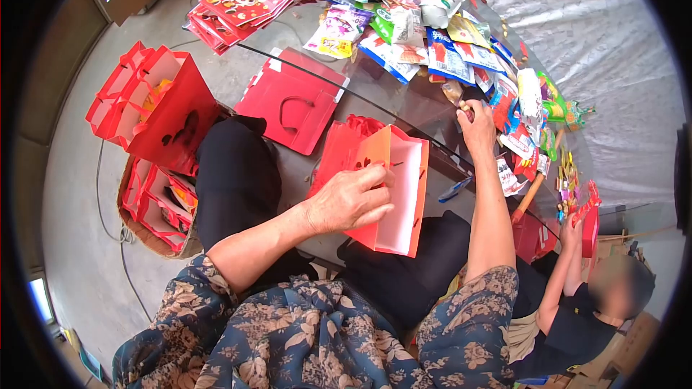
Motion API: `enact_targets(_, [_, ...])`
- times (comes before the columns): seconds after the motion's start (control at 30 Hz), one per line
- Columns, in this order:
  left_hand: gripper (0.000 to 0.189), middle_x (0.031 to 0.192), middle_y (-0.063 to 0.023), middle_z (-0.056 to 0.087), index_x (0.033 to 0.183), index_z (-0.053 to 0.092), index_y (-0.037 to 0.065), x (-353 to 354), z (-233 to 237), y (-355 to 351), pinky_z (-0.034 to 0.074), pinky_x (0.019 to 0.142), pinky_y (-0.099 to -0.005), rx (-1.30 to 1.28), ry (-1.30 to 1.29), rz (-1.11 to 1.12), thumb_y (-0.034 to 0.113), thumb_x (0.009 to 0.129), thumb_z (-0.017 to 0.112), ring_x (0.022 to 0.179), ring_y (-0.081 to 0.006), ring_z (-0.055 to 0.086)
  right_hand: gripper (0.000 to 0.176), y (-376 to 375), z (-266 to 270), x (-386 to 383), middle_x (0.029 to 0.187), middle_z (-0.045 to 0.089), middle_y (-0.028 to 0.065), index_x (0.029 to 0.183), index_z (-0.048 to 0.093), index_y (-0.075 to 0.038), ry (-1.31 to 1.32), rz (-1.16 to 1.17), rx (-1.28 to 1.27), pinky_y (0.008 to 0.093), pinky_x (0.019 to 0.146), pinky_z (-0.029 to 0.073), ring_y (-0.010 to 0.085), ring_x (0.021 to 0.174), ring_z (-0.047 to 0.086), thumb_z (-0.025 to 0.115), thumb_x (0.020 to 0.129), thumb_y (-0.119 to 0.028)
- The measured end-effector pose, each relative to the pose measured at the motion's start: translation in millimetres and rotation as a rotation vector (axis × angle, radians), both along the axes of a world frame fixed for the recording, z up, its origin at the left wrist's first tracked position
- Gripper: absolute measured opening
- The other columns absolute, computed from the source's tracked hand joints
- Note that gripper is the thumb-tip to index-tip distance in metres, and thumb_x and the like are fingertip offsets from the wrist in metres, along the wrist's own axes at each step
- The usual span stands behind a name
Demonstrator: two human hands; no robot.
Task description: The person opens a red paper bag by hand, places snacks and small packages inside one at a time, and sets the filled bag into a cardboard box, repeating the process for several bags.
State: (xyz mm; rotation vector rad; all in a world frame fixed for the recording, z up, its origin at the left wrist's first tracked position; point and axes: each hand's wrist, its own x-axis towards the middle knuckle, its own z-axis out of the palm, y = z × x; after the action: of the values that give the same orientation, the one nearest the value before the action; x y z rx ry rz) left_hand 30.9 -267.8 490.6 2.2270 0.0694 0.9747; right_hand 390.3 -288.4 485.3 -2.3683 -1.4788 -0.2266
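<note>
An upright-mouthed red paper gift bag (375, 229) rests at my lap, its white inside facing me. My left hand (351, 198) is closed on the bag's near side edge, fingers curled. Out at the snack pile, my right hand (477, 126) pinches at something small and dark among the packets; what it holds is partly hidden by the fingers. Around it lie colourful snack packets (450, 57), blue, white, yellow and green. Beyond my left hand, a flat red bag (288, 101) with a cord handle lies by the glass table's edge.
Printed red bags (252, 0) are stacked at the back left. Filled red bags (155, 104) stand to my left, above a basket (189, 248) with more bags. At right, another person (566, 302) holds a red bag (591, 220). A wooden stick (531, 194) lies nearby.
</note>
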Motion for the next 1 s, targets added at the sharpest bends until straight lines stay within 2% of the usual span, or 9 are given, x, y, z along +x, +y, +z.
enact_targets(0.2, [0.01,0.102,-0.0098,0.056,0.083,0.06,0.005,-3,-1,2,0.055,0.07,-0.0385,-0.01,0.009,-0.011,0.011,0.088,0.066,0.082,-0.0261,0.064,0.02,-23,-7,-19,0.099,0.059,0.0168,0.111,0.063,-0.013,0.031,-0.001,0.114,0.0525,0.076,0.05,0.0404,0.09,0.064,0.065,0.091,-0.016])
enact_targets(0.23, [0.01,0.103,-0.01,0.056,0.083,0.06,0.005,-3,-2,2,0.055,0.07,-0.0386,-0.015,0.005,-0.014,0.012,0.089,0.065,0.082,-0.0263,0.064,0.022,-26,-12,-17,0.097,0.06,0.0152,0.114,0.065,-0.013,0.03,0.026,0.165,0.0484,0.075,0.051,0.0354,0.088,0.065,0.066,0.091,-0.012])
enact_targets(0.33, [0.01,0.103,-0.0103,0.056,0.083,0.061,0.005,-3,-2,2,0.055,0.07,-0.0386,-0.002,0.006,-0.004,0.012,0.09,0.064,0.082,-0.0268,0.064,0.028,-30,-10,-20,0.093,0.061,0.0092,0.119,0.065,-0.01,0.326,0.02,0.267,0.0407,0.073,0.051,0.0257,0.082,0.065,0.068,0.091,-0.012])
enact_targets(0.37, [0.011,0.103,-0.0104,0.056,0.083,0.061,0.005,-4,-3,3,0.055,0.07,-0.0387,0.006,0.004,-0.004,0.012,0.09,0.064,0.082,-0.0269,0.064,0.025,-35,-6,-25,0.081,0.054,-0.0021,0.116,0.066,-0.005,0.601,-0.066,0.265,0.0242,0.056,0.04,0.0052,0.068,0.051,0.069,0.095,-0.018])
enact_targets(0.53, [0.012,0.103,-0.0105,0.057,0.084,0.061,0.005,-4,-3,2,0.055,0.07,-0.0392,0.007,0.013,-0.013,0.014,0.091,0.063,0.081,-0.0274,0.064,0.027,-61,70,-130,0.089,0.06,0.0026,0.124,0.058,-0.004,1.511,0.086,0.536,0.0189,0.053,0.034,0.0043,0.064,0.047,0.061,0.102,-0.02])
enact_targets(0.6, [0.012,0.103,-0.0105,0.057,0.084,0.061,0.005,-3,-4,1,0.055,0.07,-0.0393,-0.004,0.011,0.0,0.015,0.091,0.063,0.08,-0.0275,0.064,0.028,-72,80,-160,0.089,0.06,0.0024,0.125,0.056,-0.005,1.692,0.168,0.54,0.0177,0.051,0.033,0.0042,0.063,0.05,0.058,0.104,-0.024])
enact_targets(0.87, [0.011,0.103,-0.0108,0.057,0.086,0.063,0.004,-3,-6,-1,0.055,0.07,-0.0386,-0.002,0.009,0.008,0.014,0.091,0.064,0.08,-0.0279,0.064,0.026,-81,79,-200,0.084,0.061,0.0022,0.12,0.057,-0.003,1.11,0.087,0.156,0.0222,0.052,0.04,0.0063,0.06,0.055,0.061,0.102,-0.02])
enact_targets(0.9, [0.011,0.103,-0.0108,0.057,0.086,0.063,0.004,-4,-7,-1,0.055,0.07,-0.0385,-0.004,0.029,0.013,0.014,0.091,0.064,0.08,-0.0279,0.063,0.029,-82,77,-200,0.092,0.064,0.0071,0.121,0.056,-0.001,1.005,0.098,0.141,0.0261,0.059,0.047,0.0108,0.064,0.058,0.065,0.098,-0.015])
enact_targets(1.0, [0.011,0.103,-0.0109,0.056,0.087,0.063,0.004,-3,-6,-1,0.055,0.071,-0.0386,-0.009,0.018,0.017,0.014,0.091,0.064,0.082,-0.0278,0.063,0.033,-82,68,-202,0.106,0.064,0.0127,0.124,0.056,0.0,0.724,0.176,0.186,0.0289,0.065,0.05,0.015,0.071,0.061,0.067,0.094,-0.011])
